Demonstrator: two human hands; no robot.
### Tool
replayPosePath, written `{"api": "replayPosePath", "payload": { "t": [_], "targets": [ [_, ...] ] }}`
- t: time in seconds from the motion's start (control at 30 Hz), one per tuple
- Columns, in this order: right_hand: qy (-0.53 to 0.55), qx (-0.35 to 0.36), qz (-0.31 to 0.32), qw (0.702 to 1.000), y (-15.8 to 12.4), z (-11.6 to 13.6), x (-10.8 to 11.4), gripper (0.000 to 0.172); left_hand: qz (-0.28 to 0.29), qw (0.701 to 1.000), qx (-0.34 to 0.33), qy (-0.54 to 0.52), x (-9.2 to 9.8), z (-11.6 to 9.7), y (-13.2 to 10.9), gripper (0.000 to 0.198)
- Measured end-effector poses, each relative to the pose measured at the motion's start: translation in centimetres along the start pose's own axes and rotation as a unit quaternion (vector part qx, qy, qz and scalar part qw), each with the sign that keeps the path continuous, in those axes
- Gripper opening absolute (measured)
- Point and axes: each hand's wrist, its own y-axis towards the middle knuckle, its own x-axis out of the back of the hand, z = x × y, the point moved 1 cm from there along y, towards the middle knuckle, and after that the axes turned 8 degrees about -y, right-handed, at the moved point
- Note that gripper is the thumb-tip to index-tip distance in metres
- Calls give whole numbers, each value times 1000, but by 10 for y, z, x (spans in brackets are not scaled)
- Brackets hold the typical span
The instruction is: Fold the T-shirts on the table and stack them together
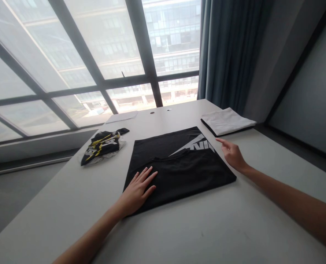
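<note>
A pale table (196,227) stands against a big window (91,55) with a curtain (229,51). A folded black shirt (179,165) lies mid-table; the left hand (137,192) presses it flat, the right hand (233,154) open, holding nothing, at its right edge.

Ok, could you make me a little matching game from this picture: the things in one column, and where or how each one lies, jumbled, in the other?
Things:
1. black shirt
2. white cloth
3. black-and-yellow garment
4. left hand

Places and states:
A. crumpled, toward the left edge of the table
B. folded, at the far right, near the curtain
C. flat, palm down, on the shirt's near left corner
D. folded flat in the middle, white print showing

Pairs: 1-D, 2-B, 3-A, 4-C.
</note>
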Motion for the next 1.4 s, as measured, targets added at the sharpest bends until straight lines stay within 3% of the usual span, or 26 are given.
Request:
{"api": "replayPosePath", "payload": {
  "t": [0.17, 0.33, 0.5, 0.67, 0.83, 1.0, 1.13, 1.23, 1.4],
  "targets": [
    [-117, 114, 142, 976, -26, 27, -15, 50, -9, 1000, -6, -4, 2, -1, 0, 56],
    [-231, 160, 263, 923, -46, 23, -29, 55, -4, 1000, 3, -9, 2, -3, -1, 56],
    [-229, 150, 241, 931, -46, 17, -30, 52, 1, 999, 9, -33, 6, -7, 0, 55],
    [-201, 152, 207, 945, -40, 20, -16, 48, -19, 996, -7, -87, 29, -10, -9, 52],
    [-143, 206, 254, 934, -43, 14, 18, 47, 3, 991, -48, -128, 49, -10, -47, 48],
    [-133, 226, 324, 909, -53, 0, 42, 49, 2, 993, -52, -107, 50, -3, -90, 51],
    [-145, 232, 350, 896, -56, -12, 50, 62, -15, 995, -60, -77, 50, 3, -104, 49],
    [-155, 255, 338, 893, -58, -17, 54, 61, -17, 995, -87, -53, 52, 4, -105, 39],
    [-157, 325, 276, 891, -60, -20, 57, 40, -25, 994, -111, -7, 53, 6, -103, 30]
  ]
}}
